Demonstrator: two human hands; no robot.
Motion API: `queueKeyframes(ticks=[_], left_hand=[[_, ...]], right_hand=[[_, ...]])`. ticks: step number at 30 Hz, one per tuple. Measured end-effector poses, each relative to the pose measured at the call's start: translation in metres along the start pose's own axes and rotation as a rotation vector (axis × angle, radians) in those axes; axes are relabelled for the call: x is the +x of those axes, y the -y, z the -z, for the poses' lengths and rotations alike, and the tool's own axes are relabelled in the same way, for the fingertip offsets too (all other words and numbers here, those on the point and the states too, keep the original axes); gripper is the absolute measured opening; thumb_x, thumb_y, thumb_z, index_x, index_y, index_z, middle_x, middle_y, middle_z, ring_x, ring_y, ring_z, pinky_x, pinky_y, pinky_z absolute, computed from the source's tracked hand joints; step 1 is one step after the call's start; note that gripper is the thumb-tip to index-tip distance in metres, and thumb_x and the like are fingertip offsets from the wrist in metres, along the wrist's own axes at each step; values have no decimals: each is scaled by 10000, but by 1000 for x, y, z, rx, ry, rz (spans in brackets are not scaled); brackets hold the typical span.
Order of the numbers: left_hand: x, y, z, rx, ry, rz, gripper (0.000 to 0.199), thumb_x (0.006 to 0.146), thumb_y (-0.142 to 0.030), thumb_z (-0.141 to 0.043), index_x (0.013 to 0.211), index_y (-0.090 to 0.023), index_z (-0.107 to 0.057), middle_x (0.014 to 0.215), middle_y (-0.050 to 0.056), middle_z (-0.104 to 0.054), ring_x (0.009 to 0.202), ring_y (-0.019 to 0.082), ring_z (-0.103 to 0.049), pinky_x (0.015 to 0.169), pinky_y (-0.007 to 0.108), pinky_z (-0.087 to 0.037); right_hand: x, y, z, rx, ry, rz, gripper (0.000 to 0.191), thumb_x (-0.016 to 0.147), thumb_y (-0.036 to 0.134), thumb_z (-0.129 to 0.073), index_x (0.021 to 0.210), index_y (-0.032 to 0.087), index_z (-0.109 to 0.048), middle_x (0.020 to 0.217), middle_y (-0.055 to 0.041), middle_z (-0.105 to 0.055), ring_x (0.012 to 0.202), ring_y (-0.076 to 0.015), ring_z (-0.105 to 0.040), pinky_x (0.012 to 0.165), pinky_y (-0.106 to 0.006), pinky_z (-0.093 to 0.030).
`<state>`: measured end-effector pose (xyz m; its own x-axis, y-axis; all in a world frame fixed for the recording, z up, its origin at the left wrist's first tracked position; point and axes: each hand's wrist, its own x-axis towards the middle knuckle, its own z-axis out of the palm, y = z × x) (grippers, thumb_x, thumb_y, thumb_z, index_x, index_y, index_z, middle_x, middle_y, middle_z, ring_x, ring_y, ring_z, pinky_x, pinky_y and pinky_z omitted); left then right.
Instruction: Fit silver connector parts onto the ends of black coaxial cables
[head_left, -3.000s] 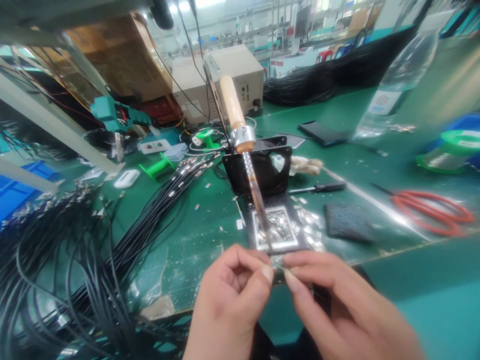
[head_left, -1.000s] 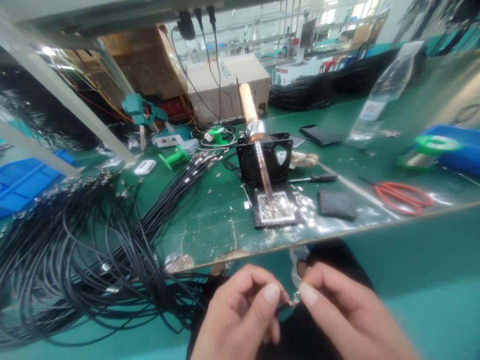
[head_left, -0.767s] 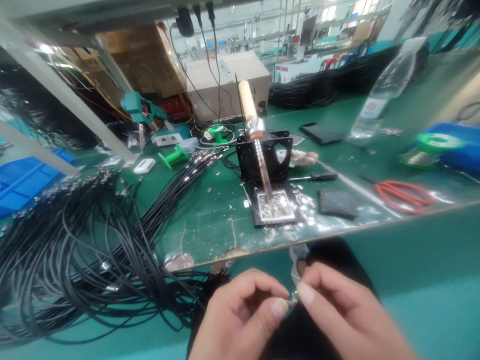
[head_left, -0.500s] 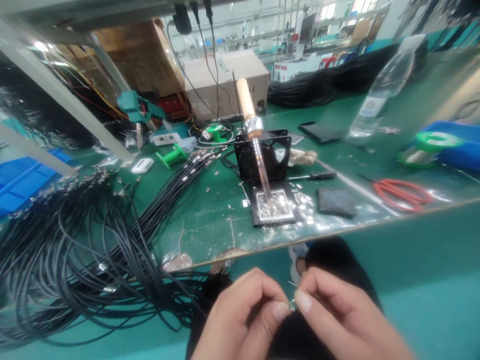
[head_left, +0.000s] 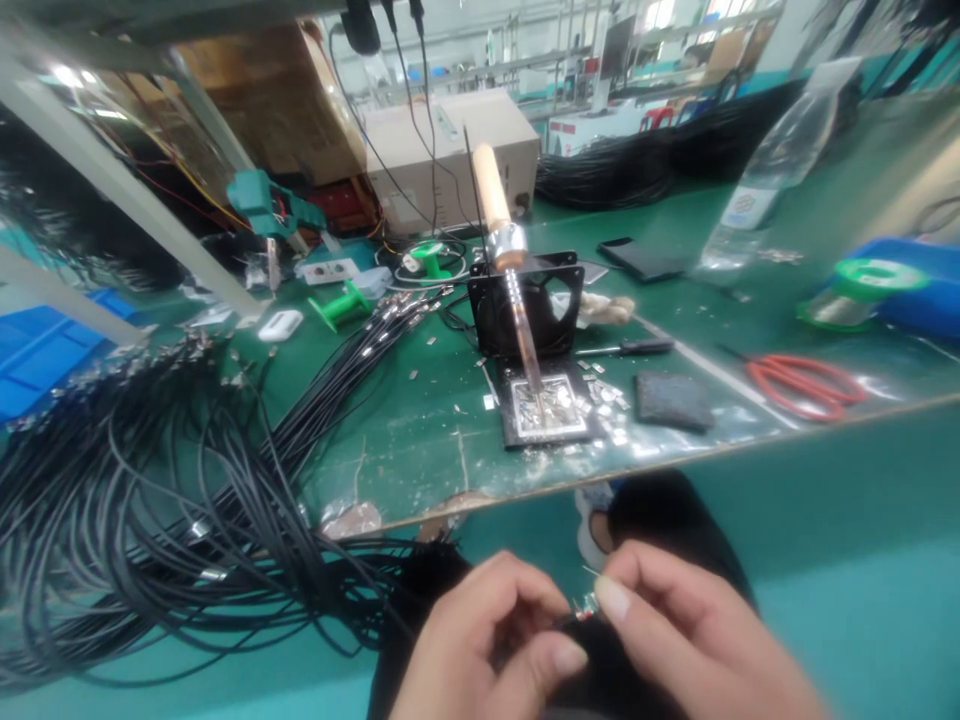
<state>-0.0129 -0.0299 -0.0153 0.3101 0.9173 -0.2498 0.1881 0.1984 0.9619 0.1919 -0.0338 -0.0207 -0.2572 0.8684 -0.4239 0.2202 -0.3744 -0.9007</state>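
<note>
Head view: right grip [head_left: 679,622] pinching small wired part [head_left: 586,606]; left grip [head_left: 461,635], can't tell; scuffed green counter [head_left: 409,445] beyond both, shelving [head_left: 517,73] farther.

I can't read a single word, number or brand from where I sit. On the clear bottle [head_left: 787,140] at the upper right of the frame, the label [head_left: 748,207] carries a small printed mark too blurred for me to make out. The red marks on the white box [head_left: 596,134], upper right of centre, are just as illegible.
</note>
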Motion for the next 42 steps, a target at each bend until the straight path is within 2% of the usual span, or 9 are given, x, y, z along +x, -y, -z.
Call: queueKeyframes(ticks=[5,11,14,16,22,27,33,37,42], left_hand=[[-4,-4,2,74,-22,-33,133,913,-299,-710,842,-197,-759,809,21,-650,709,141,-556,659,238,-428],[-5,-5,0,-63,46,35,200,925,-331,-676,825,-162,-716,747,16,-599,635,122,-508,610,230,-413],[-5,-4,1,-80,81,12,268,954,-379,-665,802,-159,-688,709,6,-569,631,121,-512,617,229,-413],[-5,-4,2,-76,89,7,295,958,-400,-669,788,-160,-674,709,7,-571,632,121,-517,618,229,-417],[-6,-6,1,-35,106,-23,308,970,-382,-674,744,-172,-666,695,3,-609,626,114,-504,629,222,-420],[-6,-10,2,129,176,-120,276,966,-207,-614,696,-180,-662,745,17,-714,720,129,-624,698,210,-449],[-3,-7,1,285,186,-241,258,970,-127,-555,751,-186,-677,775,7,-731,718,118,-663,677,182,-469],[-5,-1,-4,419,117,-308,230,971,-125,-588,777,-185,-694,767,10,-739,706,125,-679,660,183,-482],[-8,8,-10,652,15,-342,173,953,-129,-615,806,-173,-696,751,24,-715,672,143,-669,615,206,-488]], right_hand=[[0,2,20,-144,-41,85,482,1021,627,-512,897,192,-680,819,-8,-644,758,-73,-603,707,-121,-496],[1,9,26,-335,21,549,98,993,255,-666,986,275,-762,921,44,-747,833,-35,-706,777,-88,-541],[2,12,20,-369,57,736,185,970,123,-682,1066,266,-750,970,48,-765,891,-32,-726,848,-85,-565],[2,14,17,-418,78,786,212,970,97,-679,1086,261,-745,973,49,-763,900,-31,-718,868,-88,-566],[1,18,17,-476,166,793,141,1023,163,-619,966,218,-735,904,23,-747,840,-46,-684,787,-138,-541],[4,22,27,-617,334,801,190,1031,138,-548,882,191,-654,870,26,-715,808,-51,-636,747,-162,-490],[4,24,39,-765,416,628,178,1056,202,-528,943,202,-666,910,10,-673,857,-76,-609,777,-173,-477],[3,20,36,-767,342,539,201,1038,219,-552,894,194,-690,897,-9,-666,848,-97,-621,828,-196,-509],[0,12,26,-725,161,552,203,1009,193,-551,847,177,-671,897,-34,-674,840,-118,-628,841,-209,-525]])
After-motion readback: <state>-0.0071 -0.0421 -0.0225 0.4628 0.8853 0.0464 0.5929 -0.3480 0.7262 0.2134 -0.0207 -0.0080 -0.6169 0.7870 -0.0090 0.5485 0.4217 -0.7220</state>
